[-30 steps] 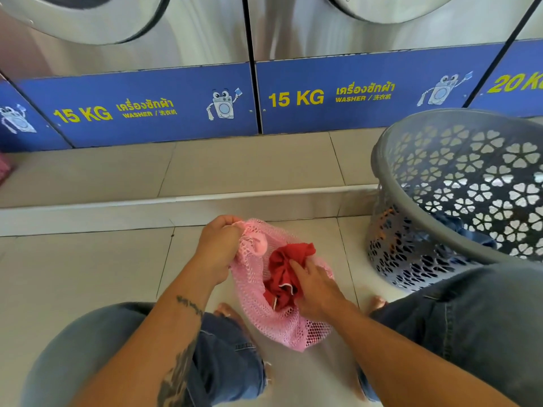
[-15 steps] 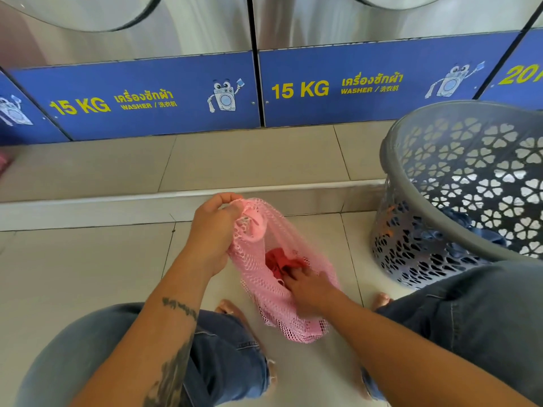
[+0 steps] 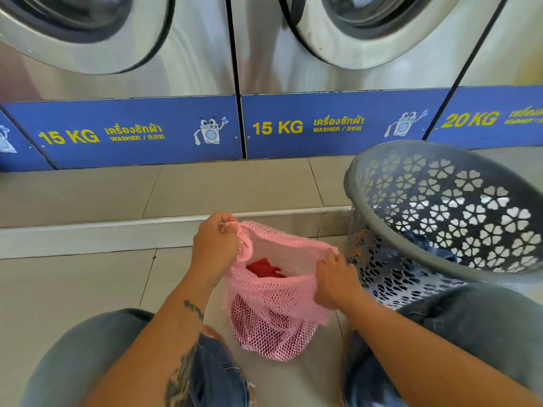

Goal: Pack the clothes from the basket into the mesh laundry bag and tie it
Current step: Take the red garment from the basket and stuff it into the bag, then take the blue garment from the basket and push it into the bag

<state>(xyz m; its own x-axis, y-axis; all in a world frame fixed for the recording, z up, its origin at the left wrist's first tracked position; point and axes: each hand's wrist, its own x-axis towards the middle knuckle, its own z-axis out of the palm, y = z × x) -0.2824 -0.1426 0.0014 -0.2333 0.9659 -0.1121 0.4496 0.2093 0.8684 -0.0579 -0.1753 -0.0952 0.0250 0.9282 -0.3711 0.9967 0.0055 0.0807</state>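
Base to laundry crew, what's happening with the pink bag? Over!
Both hands, left hand and right hand, hold pink mesh bag open. Red garment inside. Basket beside it. Nothing blocking.

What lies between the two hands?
In the head view, the pink mesh bag's open mouth spans from left hand to right hand, red garment inside.

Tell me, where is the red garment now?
In the head view, the red garment lies inside the pink mesh bag, between both hands, left of the grey basket.

Both hands, left hand; right hand, curl shut, apparently pinching.
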